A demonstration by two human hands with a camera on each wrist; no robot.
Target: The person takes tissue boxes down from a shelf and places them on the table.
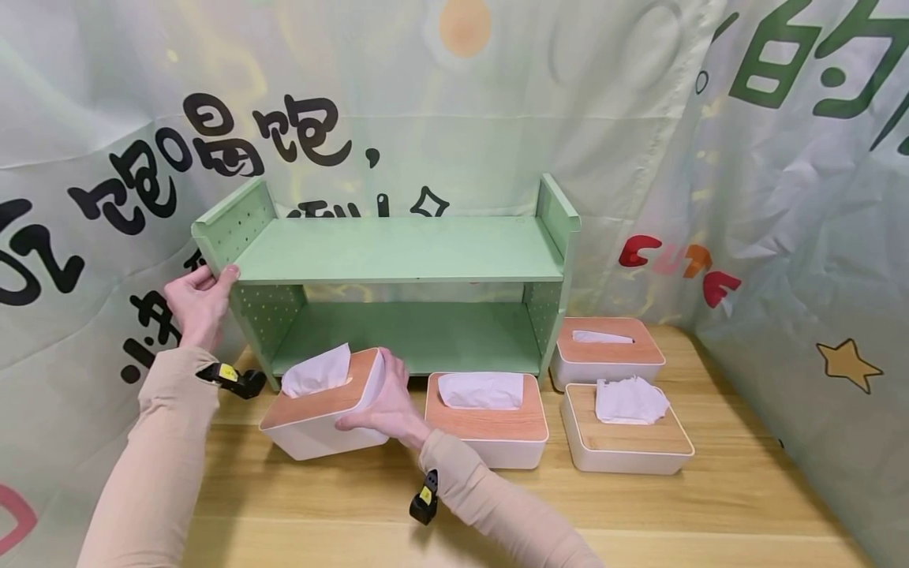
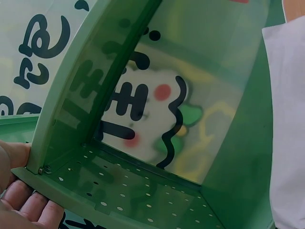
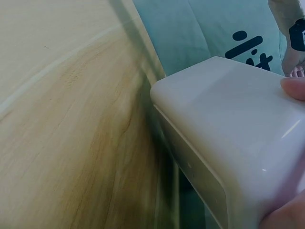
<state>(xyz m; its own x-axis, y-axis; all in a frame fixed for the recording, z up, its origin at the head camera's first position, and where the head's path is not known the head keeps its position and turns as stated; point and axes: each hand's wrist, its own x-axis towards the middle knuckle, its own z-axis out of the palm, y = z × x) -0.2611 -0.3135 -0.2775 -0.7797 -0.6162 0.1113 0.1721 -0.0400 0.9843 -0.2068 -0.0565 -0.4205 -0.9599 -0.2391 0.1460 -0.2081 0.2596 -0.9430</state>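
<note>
A green two-tier shelf [image 1: 398, 251] stands against the cloth backdrop. My left hand [image 1: 201, 306] grips the front edge of its left side panel, and in the left wrist view the thumb and fingers [image 2: 43, 207] lie on either side of the edge. With my right hand [image 1: 389, 409] I hold a white tissue box [image 1: 323, 436] with a wood-look lid by its right end. The box is tilted in front of the shelf's lower left, a tissue [image 1: 319, 371] poking out of its top. Its underside shows in the right wrist view, raised off the table at least partly.
A second tissue box [image 1: 486, 451] sits just right of my right hand, before the shelf. Two more, a front box [image 1: 628, 461] and a back box [image 1: 614, 371], stand to the shelf's right on the wooden table [image 1: 319, 521]. Printed cloth [image 1: 802, 276] hangs around the sides.
</note>
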